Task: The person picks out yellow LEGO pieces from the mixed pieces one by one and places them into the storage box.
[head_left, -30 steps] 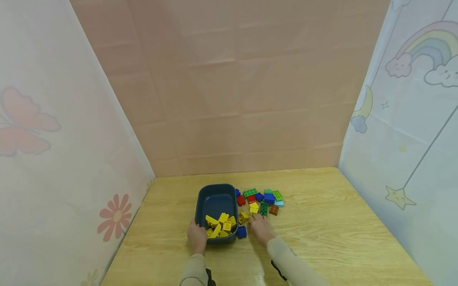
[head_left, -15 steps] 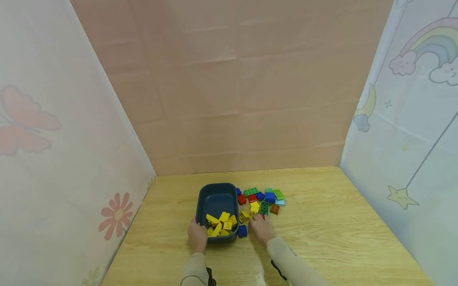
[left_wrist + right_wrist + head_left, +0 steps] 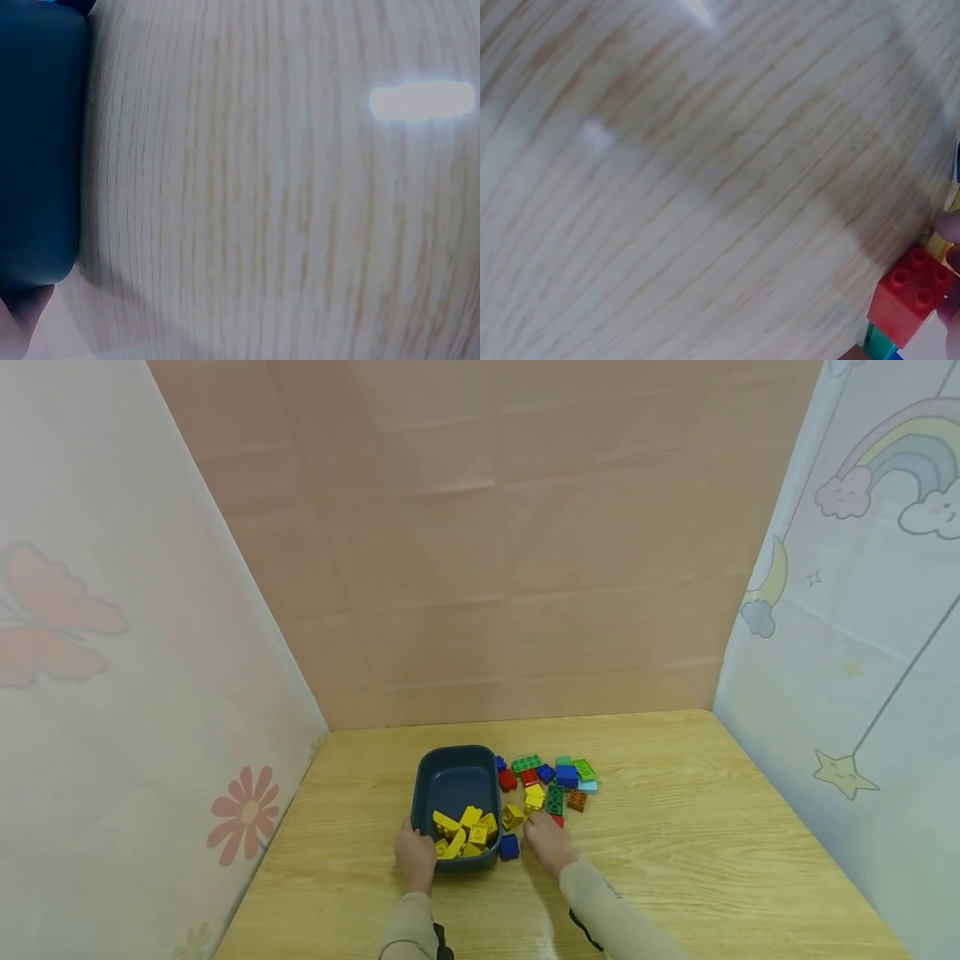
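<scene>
A dark blue plastic bin (image 3: 457, 777) stands on the table with several yellow building bricks (image 3: 477, 834) in its near end. My left hand (image 3: 415, 854) grips the bin's left side near the front corner. My right hand (image 3: 550, 844) is low over the table, right of the bin, its fingertips pinching a yellow brick (image 3: 938, 245) that they mostly cover. A red brick (image 3: 909, 292) lies right beside those fingers. Just beyond the fingertips are stacked yellow bricks (image 3: 534, 798), and another yellow brick (image 3: 512, 816) rests by the bin wall.
Loose bricks spread right of the bin: a dark green one (image 3: 555, 799), a brown one (image 3: 577, 800), a blue one (image 3: 566, 776) and several others. Another blue brick (image 3: 509, 847) sits against the bin's near right corner. Fabric-covered walls (image 3: 495, 568) enclose the wooden table (image 3: 675, 827).
My right hand shifts slightly at the near edge of the pile, and the red brick beside it comes into sight. My left hand stays on the bin.
</scene>
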Demonstrator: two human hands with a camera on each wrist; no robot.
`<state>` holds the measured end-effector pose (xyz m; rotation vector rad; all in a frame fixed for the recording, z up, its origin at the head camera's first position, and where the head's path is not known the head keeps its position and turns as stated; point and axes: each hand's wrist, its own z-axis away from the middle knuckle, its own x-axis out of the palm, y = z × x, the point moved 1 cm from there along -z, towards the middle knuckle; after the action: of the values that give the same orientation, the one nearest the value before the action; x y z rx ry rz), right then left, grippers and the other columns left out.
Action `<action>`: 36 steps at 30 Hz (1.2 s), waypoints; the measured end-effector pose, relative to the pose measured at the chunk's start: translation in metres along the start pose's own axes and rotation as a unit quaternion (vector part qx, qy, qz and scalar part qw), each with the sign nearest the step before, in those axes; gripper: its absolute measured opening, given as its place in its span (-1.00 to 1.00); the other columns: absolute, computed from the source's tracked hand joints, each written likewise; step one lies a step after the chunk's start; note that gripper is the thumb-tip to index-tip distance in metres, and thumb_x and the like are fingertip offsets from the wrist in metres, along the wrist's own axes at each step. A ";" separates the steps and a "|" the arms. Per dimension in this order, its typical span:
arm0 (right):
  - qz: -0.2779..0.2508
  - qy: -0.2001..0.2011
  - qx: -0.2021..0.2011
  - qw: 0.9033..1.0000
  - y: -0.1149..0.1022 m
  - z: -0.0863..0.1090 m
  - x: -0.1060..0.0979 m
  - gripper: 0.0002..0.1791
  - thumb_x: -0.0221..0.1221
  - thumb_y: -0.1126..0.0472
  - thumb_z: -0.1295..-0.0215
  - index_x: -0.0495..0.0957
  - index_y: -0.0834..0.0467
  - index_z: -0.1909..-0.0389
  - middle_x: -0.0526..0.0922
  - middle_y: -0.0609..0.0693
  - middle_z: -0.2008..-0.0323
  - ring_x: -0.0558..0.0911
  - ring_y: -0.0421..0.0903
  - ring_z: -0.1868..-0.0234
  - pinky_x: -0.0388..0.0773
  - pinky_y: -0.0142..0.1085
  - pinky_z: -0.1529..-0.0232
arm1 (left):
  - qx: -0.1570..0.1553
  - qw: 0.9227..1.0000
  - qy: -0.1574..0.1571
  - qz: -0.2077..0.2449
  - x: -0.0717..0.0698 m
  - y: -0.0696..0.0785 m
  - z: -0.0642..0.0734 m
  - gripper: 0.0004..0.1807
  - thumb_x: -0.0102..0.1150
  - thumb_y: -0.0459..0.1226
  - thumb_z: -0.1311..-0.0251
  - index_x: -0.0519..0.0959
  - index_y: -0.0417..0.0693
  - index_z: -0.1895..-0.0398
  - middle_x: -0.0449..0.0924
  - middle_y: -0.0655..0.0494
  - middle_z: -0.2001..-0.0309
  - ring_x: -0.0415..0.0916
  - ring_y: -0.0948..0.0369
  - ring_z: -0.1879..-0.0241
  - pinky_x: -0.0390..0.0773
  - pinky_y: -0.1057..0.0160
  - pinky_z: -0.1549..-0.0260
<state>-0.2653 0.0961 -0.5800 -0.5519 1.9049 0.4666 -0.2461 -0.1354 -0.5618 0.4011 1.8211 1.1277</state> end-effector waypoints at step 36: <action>-0.145 0.221 -0.011 0.964 -0.014 -0.021 -0.021 -0.80 0.28 0.50 0.18 0.48 0.29 0.50 0.47 0.11 0.35 0.49 -0.08 0.36 0.51 -0.36 0.39 | -0.003 1.000 -0.003 -0.008 0.002 -0.005 0.000 -0.53 -0.07 -0.59 0.09 0.38 -0.48 -0.02 0.52 -0.36 0.21 0.50 -0.16 0.22 0.49 -0.07 0.34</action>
<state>-0.2659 0.0765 -0.5542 -0.9989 2.1899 0.1801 -0.2464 -0.1370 -0.5667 0.3859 1.8117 1.1206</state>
